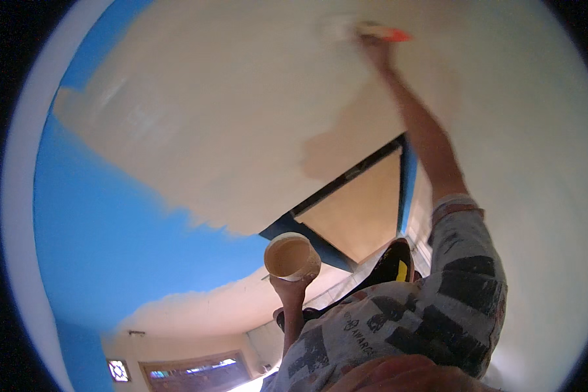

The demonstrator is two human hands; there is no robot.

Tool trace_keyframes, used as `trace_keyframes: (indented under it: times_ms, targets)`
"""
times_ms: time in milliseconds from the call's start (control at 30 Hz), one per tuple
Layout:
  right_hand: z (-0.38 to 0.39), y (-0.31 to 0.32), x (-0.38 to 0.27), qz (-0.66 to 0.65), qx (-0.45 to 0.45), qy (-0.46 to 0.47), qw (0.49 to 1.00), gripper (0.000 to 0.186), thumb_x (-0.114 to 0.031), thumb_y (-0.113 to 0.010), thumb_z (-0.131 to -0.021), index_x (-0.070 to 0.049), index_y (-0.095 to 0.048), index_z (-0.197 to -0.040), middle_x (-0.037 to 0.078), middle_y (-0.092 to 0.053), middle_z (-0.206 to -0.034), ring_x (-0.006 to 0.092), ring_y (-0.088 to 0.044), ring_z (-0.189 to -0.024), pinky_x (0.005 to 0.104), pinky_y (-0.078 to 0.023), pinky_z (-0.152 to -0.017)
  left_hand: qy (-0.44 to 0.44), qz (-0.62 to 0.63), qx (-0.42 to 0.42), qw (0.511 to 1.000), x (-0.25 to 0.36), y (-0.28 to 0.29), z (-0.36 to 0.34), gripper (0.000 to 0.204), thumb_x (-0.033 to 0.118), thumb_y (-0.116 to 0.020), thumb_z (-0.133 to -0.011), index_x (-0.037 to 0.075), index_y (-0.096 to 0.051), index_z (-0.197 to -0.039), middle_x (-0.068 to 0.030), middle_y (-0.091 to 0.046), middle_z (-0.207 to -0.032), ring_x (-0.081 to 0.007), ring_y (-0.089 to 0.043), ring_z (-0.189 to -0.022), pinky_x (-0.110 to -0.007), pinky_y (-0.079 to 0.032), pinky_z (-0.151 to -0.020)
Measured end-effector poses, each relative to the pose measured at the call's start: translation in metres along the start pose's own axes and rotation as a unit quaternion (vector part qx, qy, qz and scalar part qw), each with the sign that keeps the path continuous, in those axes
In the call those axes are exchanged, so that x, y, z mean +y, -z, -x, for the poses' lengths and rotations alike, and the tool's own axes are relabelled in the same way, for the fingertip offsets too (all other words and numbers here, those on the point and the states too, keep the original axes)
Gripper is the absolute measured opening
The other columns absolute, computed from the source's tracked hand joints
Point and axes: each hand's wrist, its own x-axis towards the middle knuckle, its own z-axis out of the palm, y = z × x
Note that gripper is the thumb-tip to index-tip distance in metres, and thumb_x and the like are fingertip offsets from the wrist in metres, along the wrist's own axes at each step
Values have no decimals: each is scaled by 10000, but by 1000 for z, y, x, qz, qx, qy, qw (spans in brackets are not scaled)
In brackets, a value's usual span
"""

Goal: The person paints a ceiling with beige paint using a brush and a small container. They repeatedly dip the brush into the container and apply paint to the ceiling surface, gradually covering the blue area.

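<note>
My right hand (376, 47) reaches high up the wall, its fingers closed around a paintbrush (397, 34) with an orange part. Motion blurs the brush, and a pale wet patch (338, 27) shows on the wall beside it. Lower down, my left hand (293, 286) grips a round, open tub (289, 257) from below. The tub's inside looks beige, and its rim is whitish. Cream paint (202, 130) covers much of the wall, meeting bright blue paint (130, 215) along a ragged edge.
Below my right arm is a tan door panel (359, 209) in a black and blue frame. A white border (26, 163) runs along the left edge. At the bottom left are a wood-framed window (196, 372) and a small patterned vent (118, 370).
</note>
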Motion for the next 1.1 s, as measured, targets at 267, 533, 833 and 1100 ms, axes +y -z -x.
trace_keyframes:
  times_ms: [267,533,833,1100]
  targets:
    - [20,184,77,189,65,-27,979,261,-298,-732,-850,-48,-680,-802,3,-648,-719,109,-586,-630,278,-470,-611,19,97,13,995,-31,23,-2,818,188,-925,-497,23,-550,-1204,-108,-654,-1118,-244,-630,-1034,-378,-508,-899]
    - [358,193,4,288,-67,-90,951,287,-237,-631,-909,20,-613,-1035,131,-628,-883,278,-598,-739,391,-482,-643,39,68,21,997,-41,36,10,828,207,-931,-489,12,-549,-1197,-116,-656,-1108,-245,-631,-1039,-381,-508,-899]
    - [491,216,-117,-189,253,-643,697,356,-269,-632,-900,-18,-587,-1148,159,-658,-984,313,-628,-822,409,-502,-682,76,131,15,988,-76,53,20,823,149,-910,-503,20,-523,-1218,-112,-647,-1127,-249,-616,-1063,-393,-497,-929]
    - [474,203,-117,-226,235,-659,678,334,-284,-640,-893,-64,-584,-1137,116,-644,-985,265,-609,-850,379,-503,-707,102,123,9,987,-88,53,23,847,161,-910,-502,31,-515,-1240,-115,-638,-1148,-254,-608,-1079,-388,-491,-939]
